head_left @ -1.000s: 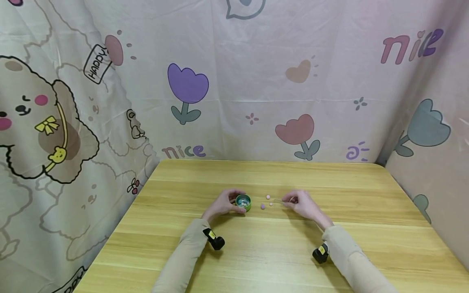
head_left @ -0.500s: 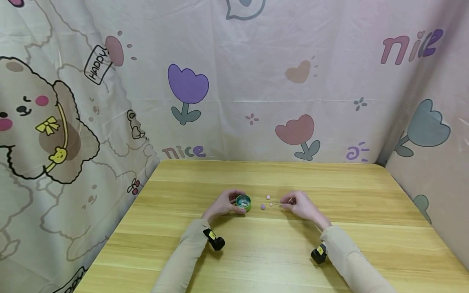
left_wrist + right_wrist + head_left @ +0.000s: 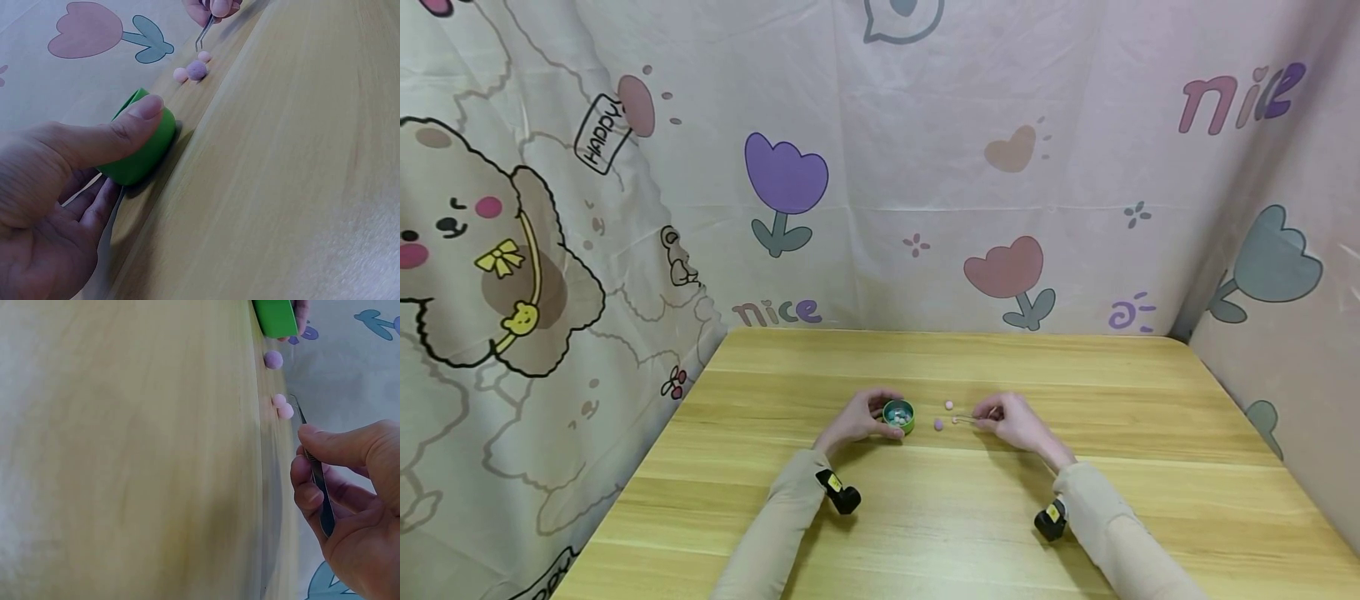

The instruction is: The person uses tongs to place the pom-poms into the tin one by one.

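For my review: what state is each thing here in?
Green round container: open, small pieces inside
Tweezers: held, prongs apart
Purple ball: resting on the table
Larger pink ball: resting on the table
Small pink ball: by the tweezers' tips, grip unclear
Left hand: gripping the container
Right hand: holding the tweezers

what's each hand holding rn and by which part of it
The left hand grips the green round container by opposite sides of its outer wall; the right hand pinches the metal tweezers around the middle.
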The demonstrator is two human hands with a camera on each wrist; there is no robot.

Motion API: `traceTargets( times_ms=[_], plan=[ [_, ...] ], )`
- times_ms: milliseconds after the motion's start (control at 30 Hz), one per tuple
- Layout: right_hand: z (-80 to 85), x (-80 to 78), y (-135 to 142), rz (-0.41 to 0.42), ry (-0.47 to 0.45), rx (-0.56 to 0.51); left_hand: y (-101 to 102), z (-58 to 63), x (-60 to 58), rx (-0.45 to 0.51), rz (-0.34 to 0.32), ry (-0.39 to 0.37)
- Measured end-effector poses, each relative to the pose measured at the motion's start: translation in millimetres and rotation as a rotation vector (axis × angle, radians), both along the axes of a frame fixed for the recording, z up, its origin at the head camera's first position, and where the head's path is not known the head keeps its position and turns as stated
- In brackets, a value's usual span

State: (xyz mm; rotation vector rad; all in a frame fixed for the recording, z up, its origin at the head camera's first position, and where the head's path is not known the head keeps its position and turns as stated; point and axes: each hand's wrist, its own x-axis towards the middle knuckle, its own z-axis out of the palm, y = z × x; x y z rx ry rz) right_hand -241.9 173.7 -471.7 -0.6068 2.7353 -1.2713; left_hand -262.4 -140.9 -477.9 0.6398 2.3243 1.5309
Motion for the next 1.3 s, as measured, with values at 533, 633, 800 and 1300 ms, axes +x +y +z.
traceTargets(
  times_ms=[533,633,800,1300],
  plan=[
    [-1.5,-0.9,-0.8,-0.008,0.013,0.012,0.7,-0.4,-0.4,-0.014,0.010,0.001],
    [-0.7,-0.7,-1.2,-0.017,0.005,0.017,0.9,0.1,0.0,-0.012,0.005,0.005],
    [-0.8,0.0,-2.4,-0.015,0.009,0.028,0.1,0.4,0.8,-0.024,-0.012,0.032],
    [0.9,0.8,-1.6,-0.004,0.011,0.010,1.7,0.7,1.2,-0.019,-0.001,0.008]
  ],
)
